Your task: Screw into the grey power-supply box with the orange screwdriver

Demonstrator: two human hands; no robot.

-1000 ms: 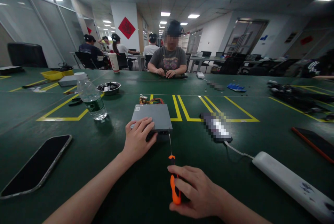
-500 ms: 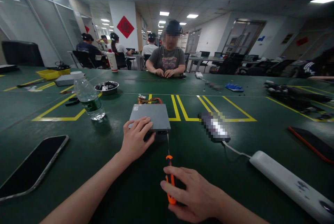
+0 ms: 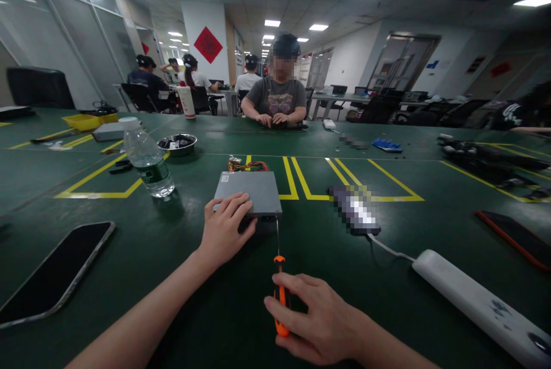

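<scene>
A grey metal computer power supply [image 3: 260, 190] lies flat on the green table, its bundle of coloured wires [image 3: 248, 166] coming out at the far side. My left hand [image 3: 227, 225] grips its near left part, fingers on the top and thumb against the near face. In my right hand [image 3: 321, 314] is an orange and black screwdriver [image 3: 279, 261], fingers closed round the handle. Its thin shaft points away from me, and the tip meets the near face of the power supply by the right corner. Whatever the tip touches is too small to make out.
A water bottle [image 3: 148, 165] and a metal bowl [image 3: 177, 144] of dark parts stand to the left. One phone [image 3: 55, 271] lies near left. On the right are a blurred phone [image 3: 355, 211], a white power strip [image 3: 477, 300] and another phone [image 3: 516, 237]. A person [image 3: 275, 96] sits opposite.
The fingers of my right hand have shifted slightly on the screwdriver handle. My left hand and the power supply stay in place. The hands of the person opposite have moved a little.
</scene>
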